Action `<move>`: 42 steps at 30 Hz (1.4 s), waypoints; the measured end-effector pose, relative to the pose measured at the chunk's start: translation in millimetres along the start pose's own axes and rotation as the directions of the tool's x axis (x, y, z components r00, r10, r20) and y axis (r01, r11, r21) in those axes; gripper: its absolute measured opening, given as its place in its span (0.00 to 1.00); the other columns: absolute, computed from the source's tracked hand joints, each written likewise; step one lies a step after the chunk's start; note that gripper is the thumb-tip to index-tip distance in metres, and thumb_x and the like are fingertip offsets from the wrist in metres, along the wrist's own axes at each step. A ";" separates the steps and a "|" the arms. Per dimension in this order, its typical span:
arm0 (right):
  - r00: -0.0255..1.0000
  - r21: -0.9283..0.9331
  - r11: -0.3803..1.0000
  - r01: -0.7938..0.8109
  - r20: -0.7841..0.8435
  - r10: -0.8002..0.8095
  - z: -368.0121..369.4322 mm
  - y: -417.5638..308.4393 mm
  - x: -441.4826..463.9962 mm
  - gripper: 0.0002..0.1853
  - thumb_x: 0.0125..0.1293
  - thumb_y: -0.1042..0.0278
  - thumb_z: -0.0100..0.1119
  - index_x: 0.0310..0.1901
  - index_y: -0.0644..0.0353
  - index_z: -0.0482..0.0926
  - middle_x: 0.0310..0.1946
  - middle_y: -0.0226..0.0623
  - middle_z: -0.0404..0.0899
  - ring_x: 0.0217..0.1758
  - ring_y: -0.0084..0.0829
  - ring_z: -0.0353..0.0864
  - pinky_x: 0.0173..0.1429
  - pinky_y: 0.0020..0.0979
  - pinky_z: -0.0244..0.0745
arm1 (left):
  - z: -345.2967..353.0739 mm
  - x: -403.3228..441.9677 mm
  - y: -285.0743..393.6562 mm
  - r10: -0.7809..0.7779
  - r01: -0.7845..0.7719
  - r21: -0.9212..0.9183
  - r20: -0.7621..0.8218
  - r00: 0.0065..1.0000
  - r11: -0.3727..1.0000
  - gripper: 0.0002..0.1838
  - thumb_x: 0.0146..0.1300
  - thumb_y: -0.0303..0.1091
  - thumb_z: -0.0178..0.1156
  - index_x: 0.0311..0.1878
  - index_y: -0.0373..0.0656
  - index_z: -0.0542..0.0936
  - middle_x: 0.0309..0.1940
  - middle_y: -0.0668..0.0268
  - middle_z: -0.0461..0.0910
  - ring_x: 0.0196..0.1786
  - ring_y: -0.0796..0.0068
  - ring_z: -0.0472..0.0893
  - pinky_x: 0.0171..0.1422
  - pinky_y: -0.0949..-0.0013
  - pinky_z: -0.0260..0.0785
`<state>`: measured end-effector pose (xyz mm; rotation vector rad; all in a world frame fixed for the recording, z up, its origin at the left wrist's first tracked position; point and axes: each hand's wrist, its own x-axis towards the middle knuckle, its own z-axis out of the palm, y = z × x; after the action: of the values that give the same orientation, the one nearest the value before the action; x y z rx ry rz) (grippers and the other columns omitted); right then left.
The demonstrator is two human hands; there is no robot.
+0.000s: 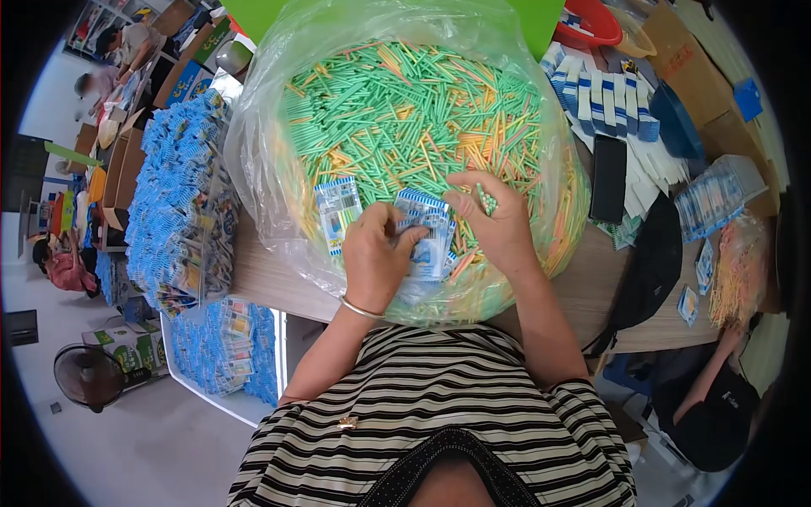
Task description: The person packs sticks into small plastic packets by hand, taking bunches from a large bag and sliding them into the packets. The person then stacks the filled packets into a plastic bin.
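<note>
In front of me a large clear plastic bag (253, 169) stands open, full of short thin sticks (380, 118), mostly green with some yellow and pink. Over its near side, my left hand (373, 253) pinches small blue-and-white printed packets (432, 253) between thumb and fingers. My right hand (497, 224) is closed around a small bundle of green sticks (486, 199), their ends showing, close to the packets' upper edge. Left of my left hand, another packet (339, 211) with sticks visible inside lies on the loose sticks.
A tall pile of blue packets (182, 203) stands on the left, above a white bin (224, 346) of more. To the right are a black phone (608, 177), stacked blue-and-white packets (604, 101), a black cap (655, 262) and a red basin (589, 24). Other people sit nearby.
</note>
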<state>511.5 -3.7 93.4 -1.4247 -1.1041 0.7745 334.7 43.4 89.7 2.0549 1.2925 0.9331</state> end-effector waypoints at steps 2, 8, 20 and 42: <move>0.999 -0.049 0.998 -0.025 0.031 0.026 -0.6 4.6 -1.4 0.13 0.67 0.64 0.69 0.48 0.64 0.83 0.42 0.30 0.84 0.37 0.17 0.74 0.42 0.24 0.71 | 0.9 -1.3 -5.0 -0.003 0.003 0.002 0.020 1.000 1.000 0.16 0.46 0.38 0.79 0.30 0.43 0.80 0.24 0.62 0.79 0.27 0.61 0.78 0.32 0.60 0.66; 0.992 -0.094 0.994 -0.051 0.108 0.061 2.0 -2.3 -2.7 0.12 0.63 0.70 0.72 0.45 0.63 0.83 0.38 0.27 0.82 0.35 0.17 0.72 0.40 0.23 0.70 | -3.3 7.3 -8.6 0.336 -0.340 0.148 0.047 0.941 0.929 0.10 0.53 0.33 0.74 0.37 0.44 0.86 0.34 0.63 0.85 0.35 0.63 0.80 0.41 0.61 0.68; 0.959 -0.057 0.998 -0.034 0.278 0.049 -13.2 -17.8 -4.6 0.06 0.67 0.71 0.66 0.42 0.64 0.83 0.29 0.29 0.83 0.33 0.19 0.75 0.39 0.27 0.71 | -27.4 3.2 13.5 -0.072 0.114 -0.400 0.117 0.990 0.910 0.10 0.60 0.30 0.71 0.44 0.39 0.87 0.34 0.66 0.85 0.35 0.78 0.79 0.40 0.71 0.69; 0.971 0.553 0.801 -0.229 0.072 0.228 34.9 -39.5 5.0 0.30 0.81 0.48 0.42 0.46 0.71 0.85 0.43 0.45 0.85 0.50 0.32 0.82 0.62 0.35 0.71 | -18.5 1.1 -0.3 -0.046 0.158 -0.414 0.268 0.962 0.897 0.08 0.53 0.26 0.77 0.30 0.37 0.84 0.25 0.69 0.83 0.29 0.86 0.75 0.34 0.77 0.68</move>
<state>473.4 11.5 126.8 -1.0549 -0.6236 1.1638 320.4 45.9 101.2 1.6761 0.9465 0.7943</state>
